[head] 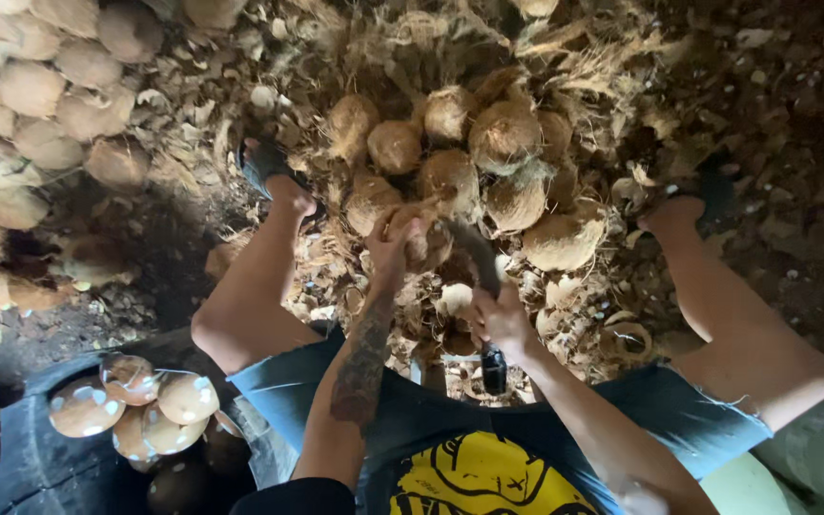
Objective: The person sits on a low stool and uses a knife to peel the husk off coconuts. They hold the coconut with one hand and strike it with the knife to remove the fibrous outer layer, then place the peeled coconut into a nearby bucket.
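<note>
Head view: left hand (395, 238) clamps a husked coconut (428, 246) at the near edge of the coconut pile (474, 153). Right hand (503, 319) clenched round a dark-handled curved knife (479, 262), blade against that coconut. Husk scraps (584, 315) litter the ground below the pile. Peeled coconuts in a black tub (35, 458), well left of the pile.

Blade (474, 256): tip hidden behind the nut (426, 246) in the left hand (391, 243). Handle mostly covered by the right hand (503, 319). Stacked coconuts (26, 91): cut off by the left and top edges. Black tub (45, 467): cut by the bottom edge, lower contents lost in shadow.
</note>
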